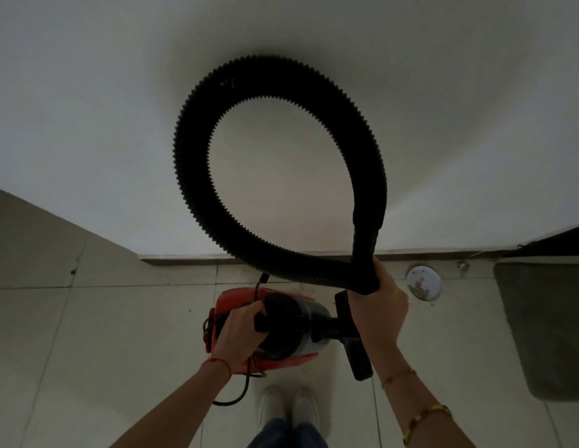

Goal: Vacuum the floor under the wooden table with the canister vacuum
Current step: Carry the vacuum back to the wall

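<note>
Head view: left hand (238,334) grips the red-and-black canister vacuum's (281,324) handle; right hand (377,305) clasps the looped black ribbed hose (197,195), canister nose pointing right.

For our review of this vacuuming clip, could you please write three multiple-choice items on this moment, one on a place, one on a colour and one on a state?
1. Where does the round white floor drain cover lie?
A. On the tiles by the wall's base, right of the right hand
B. Under the grey mat
C. Between the shoes

2. What colour is the canister vacuum body, apart from its black parts?
A. Blue
B. Red-orange
C. Green

3. How does the black hose stand?
A. Flat on the floor
C. Detached from the vacuum
B. Lifted in a big loop before the wall

Answers:
1 A: the cover sits on the tiles just beyond the right hand.
2 B: red-orange plastic shows around the left hand, which grips the top handle.
3 B: the right hand holds the hose end up and the loop arches against the white wall.
</note>
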